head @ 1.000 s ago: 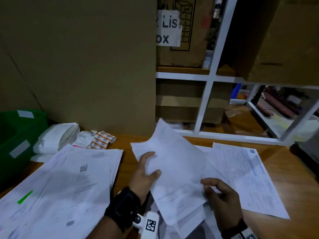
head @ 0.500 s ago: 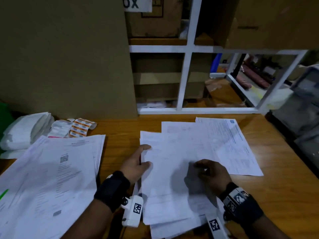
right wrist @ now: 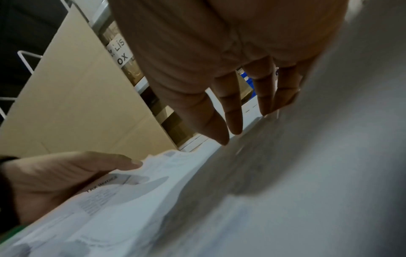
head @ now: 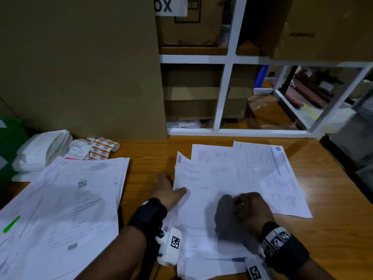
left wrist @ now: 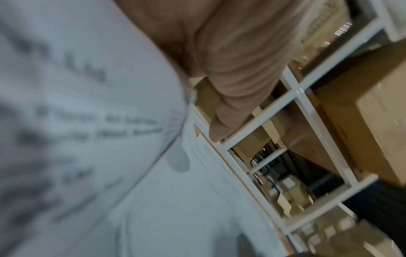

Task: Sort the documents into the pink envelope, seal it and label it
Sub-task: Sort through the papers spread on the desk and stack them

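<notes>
A loose stack of white printed documents (head: 210, 178) lies flat on the wooden table (head: 333, 199) in front of me. My left hand (head: 173, 183) holds the stack's left edge, with the thumb on top and the index finger along the edge. In the right wrist view that thumb (right wrist: 131, 162) lies on a sheet headed as a tax invoice. My right hand (head: 248, 205) stands knuckles-up on the middle of the stack, and its straight fingertips (right wrist: 235, 128) touch the paper. A thin pink edge (head: 71, 158) shows under the label strips; I cannot tell what it is.
A bigger pile of printed sheets (head: 66, 199) covers the left of the table. Behind it lie orange label strips (head: 101, 148), white padded bundles (head: 40, 150) and a green bin (head: 10, 142). A tall cardboard box (head: 80, 67) and a white shelf frame (head: 222, 93) stand at the back.
The sheets that both hands held lifted and tilted now lie flat on the table. My right hand has shifted onto the middle of the stack. My left hand stays at the left edge.
</notes>
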